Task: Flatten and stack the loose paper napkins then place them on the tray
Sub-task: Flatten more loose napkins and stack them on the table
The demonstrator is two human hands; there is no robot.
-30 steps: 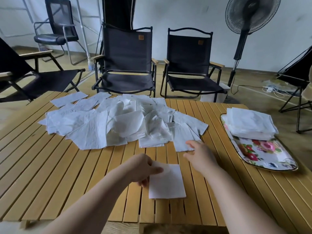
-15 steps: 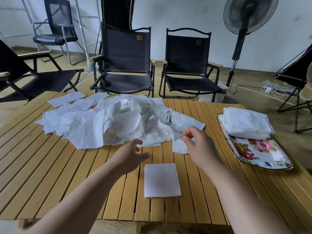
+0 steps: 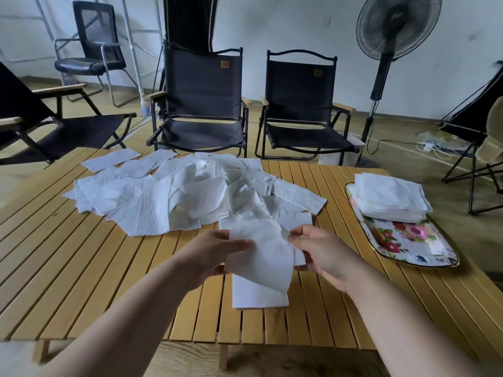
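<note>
Top of flat napkin (image 3: 258,295) hidden under held napkin (image 3: 261,248).

Table: slatted wooden table (image 3: 81,268), boards running near to far.
Far centre: pile of paper napkins (image 3: 152,208) sprawling, crumpled, overlapping.
Near centre: flattened napkin (image 3: 258,296) lying flat on the slats.
Right: floral tray (image 3: 408,240), well apart from the pile.

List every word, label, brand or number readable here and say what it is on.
None can be read.
Middle folding chair, tan backrest patch: too small to read.
Folding chair beside the fan, tan backrest patch: too small to read.
Fan hub mark: blurred.
Tray: flowers only, no lettering seen.
</note>
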